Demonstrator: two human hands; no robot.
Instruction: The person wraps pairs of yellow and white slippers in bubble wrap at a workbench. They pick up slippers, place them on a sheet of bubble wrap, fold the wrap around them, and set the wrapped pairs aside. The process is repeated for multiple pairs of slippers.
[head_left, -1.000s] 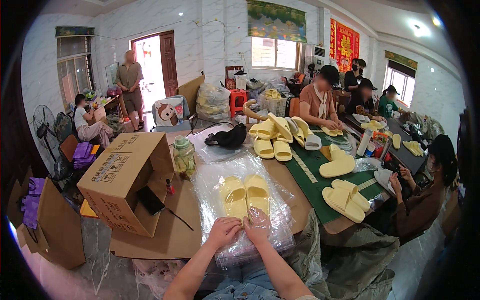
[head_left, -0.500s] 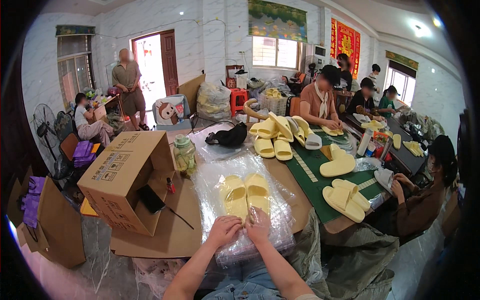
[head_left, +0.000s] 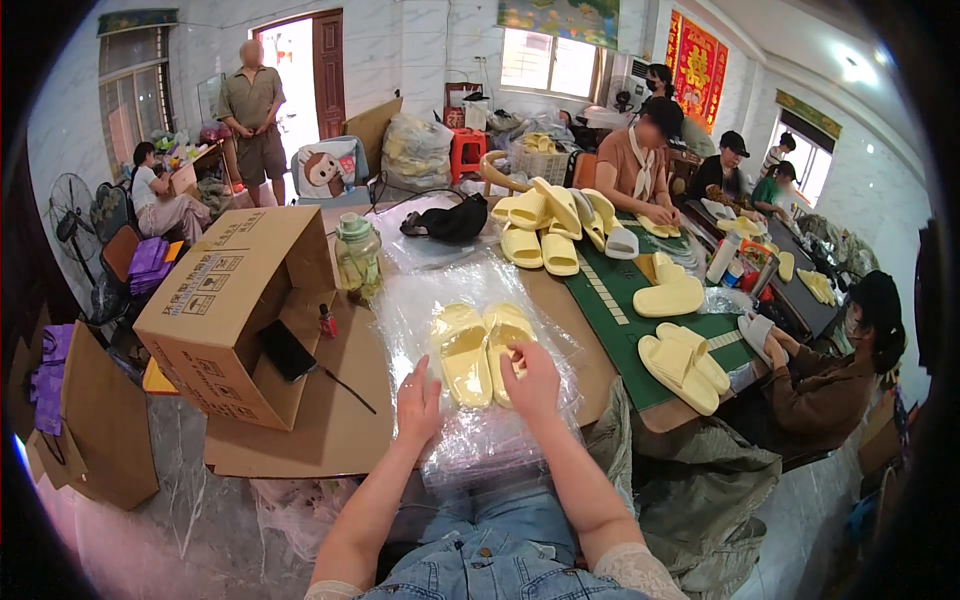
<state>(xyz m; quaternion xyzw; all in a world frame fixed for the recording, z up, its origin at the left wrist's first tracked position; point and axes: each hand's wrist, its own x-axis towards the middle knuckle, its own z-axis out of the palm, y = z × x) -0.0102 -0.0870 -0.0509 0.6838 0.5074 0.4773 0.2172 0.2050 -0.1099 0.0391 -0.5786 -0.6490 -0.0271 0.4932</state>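
A pair of pale yellow slippers, the left slipper (head_left: 464, 362) and the right slipper (head_left: 507, 328), lies side by side on a stack of clear plastic bags (head_left: 405, 305). Shiny film seems to cover the left slipper; how far it covers the right one, I cannot tell. My left hand (head_left: 418, 402) is beside the left slipper's outer edge, its fingers stretched out and holding nothing. My right hand (head_left: 532, 380) rests over the outer side of the right slipper, fingers bent and apart, thumb near the sole. Part of that slipper is hidden beneath it.
On the left stand an open cardboard box (head_left: 225, 320) with a black phone (head_left: 287, 350), and a glass jar (head_left: 357, 258). A black cap (head_left: 445, 218) lies behind the bags. Piled yellow slippers (head_left: 540, 225) and a green mat (head_left: 600, 290) are at right, where co-workers handle slippers.
My hands have parted from near the slippers' heel ends. The left has shifted outward to the left, and the right has moved up along the right slipper. The view has tilted slightly.
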